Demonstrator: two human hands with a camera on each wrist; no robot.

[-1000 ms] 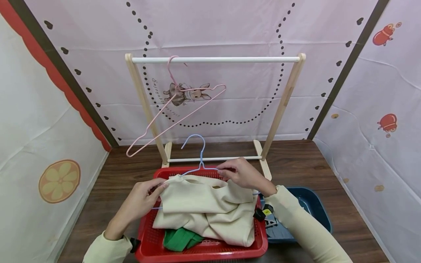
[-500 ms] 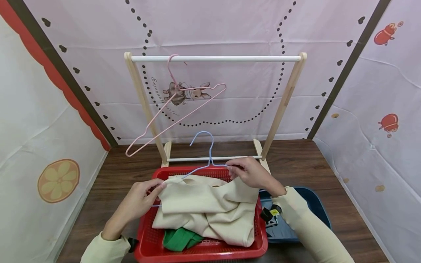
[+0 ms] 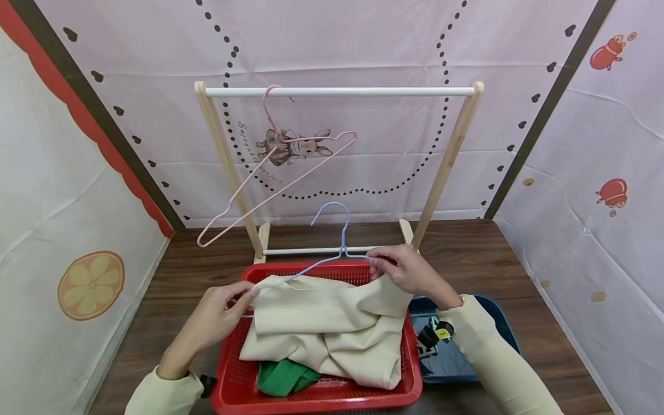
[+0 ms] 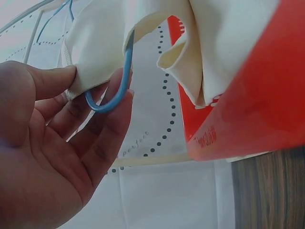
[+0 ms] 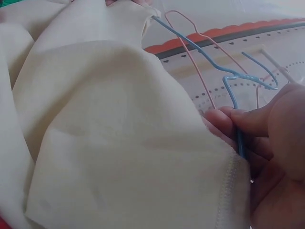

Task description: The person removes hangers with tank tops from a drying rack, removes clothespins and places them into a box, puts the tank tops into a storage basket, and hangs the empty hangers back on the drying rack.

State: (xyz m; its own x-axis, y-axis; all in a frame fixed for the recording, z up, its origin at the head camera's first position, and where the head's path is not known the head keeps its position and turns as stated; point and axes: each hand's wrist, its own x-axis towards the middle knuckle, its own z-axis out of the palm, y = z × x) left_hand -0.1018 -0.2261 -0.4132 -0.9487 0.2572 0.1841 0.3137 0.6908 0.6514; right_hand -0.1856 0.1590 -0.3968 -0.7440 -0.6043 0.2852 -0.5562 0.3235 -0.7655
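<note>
A pale cream garment [image 3: 316, 311] lies in folds over the red basket, with a blue hanger [image 3: 344, 230] partly inside its top opening. The hanger's hook stands up above the cloth. My left hand [image 3: 215, 314] pinches the garment's left corner between thumb and fingers; in the left wrist view the hanger's rounded end [image 4: 102, 109] pokes out below the cloth against the fingers. With thumb and forefinger my right hand [image 3: 407, 270] pinches the hanger's right arm, beside the garment's stitched edge [image 5: 228, 186]. Cloth hides most of the hanger's lower part.
Behind the basket [image 3: 311, 406] stands a rack with a white rail [image 3: 373, 92], from which a pink hanger [image 3: 277, 136] hangs at the left. A green cloth [image 3: 285, 377] lies in the basket's front. At the right, a dark blue tray [image 3: 456, 366] sits partly under my right forearm.
My right hand has moved right and slightly up, drawing the hanger and the garment's right side along. The hook has shifted right and risen. My left hand stays nearly in place.
</note>
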